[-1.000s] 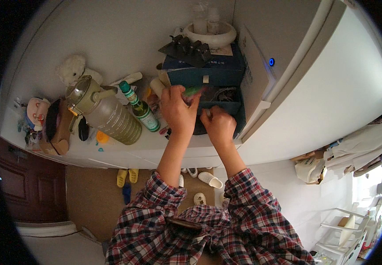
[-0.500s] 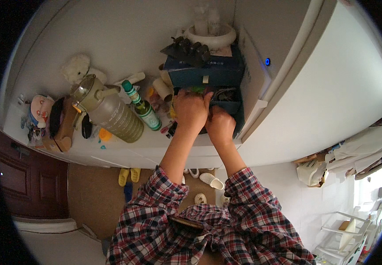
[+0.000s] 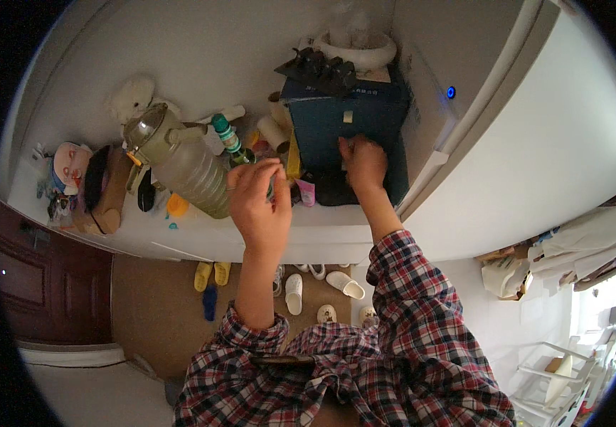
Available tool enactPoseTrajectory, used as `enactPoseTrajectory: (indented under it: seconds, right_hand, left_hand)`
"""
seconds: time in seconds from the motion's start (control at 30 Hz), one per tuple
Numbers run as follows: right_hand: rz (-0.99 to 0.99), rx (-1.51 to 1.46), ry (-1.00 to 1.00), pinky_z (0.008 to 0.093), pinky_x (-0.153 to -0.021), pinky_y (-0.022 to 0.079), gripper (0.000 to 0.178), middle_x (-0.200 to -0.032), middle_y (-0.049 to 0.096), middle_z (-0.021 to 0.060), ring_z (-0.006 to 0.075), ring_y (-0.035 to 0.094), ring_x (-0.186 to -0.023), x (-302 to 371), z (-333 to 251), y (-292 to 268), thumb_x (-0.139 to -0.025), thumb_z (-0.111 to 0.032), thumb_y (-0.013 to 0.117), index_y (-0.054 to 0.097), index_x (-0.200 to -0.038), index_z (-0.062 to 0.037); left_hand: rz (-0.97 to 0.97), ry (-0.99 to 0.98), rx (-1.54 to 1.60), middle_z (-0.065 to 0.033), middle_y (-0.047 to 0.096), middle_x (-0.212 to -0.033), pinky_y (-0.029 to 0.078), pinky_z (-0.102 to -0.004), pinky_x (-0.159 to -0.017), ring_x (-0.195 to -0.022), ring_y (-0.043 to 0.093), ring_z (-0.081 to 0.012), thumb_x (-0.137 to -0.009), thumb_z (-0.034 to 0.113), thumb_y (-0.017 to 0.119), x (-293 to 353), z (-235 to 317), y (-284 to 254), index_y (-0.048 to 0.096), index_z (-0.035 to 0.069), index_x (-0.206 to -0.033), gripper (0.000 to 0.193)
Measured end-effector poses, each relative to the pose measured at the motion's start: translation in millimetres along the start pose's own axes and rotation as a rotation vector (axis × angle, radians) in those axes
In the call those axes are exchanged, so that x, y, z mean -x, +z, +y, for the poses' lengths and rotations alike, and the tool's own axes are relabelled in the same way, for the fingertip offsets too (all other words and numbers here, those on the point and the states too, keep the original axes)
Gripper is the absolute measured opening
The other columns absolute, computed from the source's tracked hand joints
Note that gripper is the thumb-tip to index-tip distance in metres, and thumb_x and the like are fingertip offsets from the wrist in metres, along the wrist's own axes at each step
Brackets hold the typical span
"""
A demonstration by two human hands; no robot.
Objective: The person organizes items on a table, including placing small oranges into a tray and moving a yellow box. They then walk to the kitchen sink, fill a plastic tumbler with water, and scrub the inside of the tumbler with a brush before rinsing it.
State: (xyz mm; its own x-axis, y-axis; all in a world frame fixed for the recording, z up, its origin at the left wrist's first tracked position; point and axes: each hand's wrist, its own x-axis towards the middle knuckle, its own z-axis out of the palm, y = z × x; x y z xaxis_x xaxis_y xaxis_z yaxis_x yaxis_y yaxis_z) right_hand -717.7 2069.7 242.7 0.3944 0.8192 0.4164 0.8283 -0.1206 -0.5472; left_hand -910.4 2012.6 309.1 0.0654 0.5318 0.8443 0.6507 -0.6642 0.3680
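Here, the right hand (image 3: 365,168) curls at a flat-faced, rectangular blue box (image 3: 319,135).

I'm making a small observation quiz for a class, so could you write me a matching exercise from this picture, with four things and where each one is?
Things
1. Right hand
2. White plush toy
3. Yellow slippers
4. White round dish

Places
A. On the brown floor
B. On top of the dark blue box
C. Behind the large water bottle
D. At the front of the dark blue box

Right pairs: 1-D, 2-C, 3-A, 4-B
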Motion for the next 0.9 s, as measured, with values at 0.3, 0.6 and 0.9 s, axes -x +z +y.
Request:
enactPoseTrajectory:
  seconds: [0.3,0.6,0.9]
  right_hand:
    - [0.137,-0.065,0.025,0.0420,-0.056,0.050,0.035,-0.071,0.066,0.0167,0.0330,0.065,-0.064,56.9,-4.5,-35.1,-0.088,-0.035,0.065,0.066,-0.101,-0.0025]
    - [-0.166,-0.127,-0.083,0.0417,-0.060,0.052,0.018,-0.081,0.063,0.0136,0.0329,0.063,-0.071,256.8,79.2,-129.4,-0.089,-0.023,0.060,0.064,-0.093,-0.0057]
    - [0.259,0.025,0.694,0.0413,-0.064,0.051,0.013,-0.080,0.066,0.0128,0.0316,0.064,-0.073,522.1,124.8,-197.5,-0.087,-0.019,0.062,0.066,-0.092,-0.0071]
  left_hand:
    - [0.169,-0.092,0.241,-0.0120,0.064,-0.111,0.044,-0.0375,-0.089,-0.102,0.057,-0.0251,-0.094,0.006,0.051,38.1,10.6,-29.3,0.061,-0.002,-0.108,0.019]
    - [0.198,0.041,0.759,-0.0225,0.058,-0.111,0.047,-0.0373,-0.085,-0.098,0.057,-0.0283,-0.096,0.005,0.041,67.2,95.2,-9.9,0.049,-0.010,-0.115,0.025]
    - [-0.561,0.181,1.509,-0.0193,0.061,-0.105,0.045,-0.0375,-0.082,-0.094,0.057,-0.0276,-0.086,0.004,0.052,180.6,273.7,-10.0,0.057,-0.005,-0.106,0.022]
